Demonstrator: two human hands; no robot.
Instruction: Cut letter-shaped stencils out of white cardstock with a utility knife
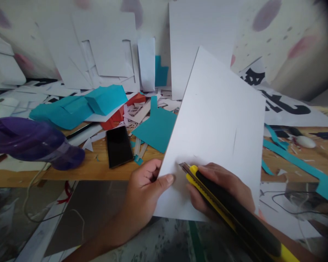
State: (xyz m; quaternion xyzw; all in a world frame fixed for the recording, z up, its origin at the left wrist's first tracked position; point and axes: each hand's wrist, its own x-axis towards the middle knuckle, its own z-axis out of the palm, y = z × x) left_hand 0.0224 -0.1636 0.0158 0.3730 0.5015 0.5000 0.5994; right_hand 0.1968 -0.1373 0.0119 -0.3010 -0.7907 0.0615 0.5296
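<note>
from where i stand, the left hand (144, 191) is clamped on the lower left edge of a white foam board (207, 120), thumb pressed on its face and fingers curled behind. the board is tilted up in front of the person, at the near edge of a wooden table (93, 175). the right hand (232, 180) is closed around a yellow-and-black snap-off utility knife (229, 207), its blade over the board's face near the left thumb; i can't tell if the tip touches. a thin dark line marks the board higher on the right. just left of the board lie a teal paper cutout (157, 127) and a black smartphone (120, 147); farther left, a purple plastic bottle (49, 143) lies on its side. 1 teal strip (292, 158) stretches out on the right.
</note>
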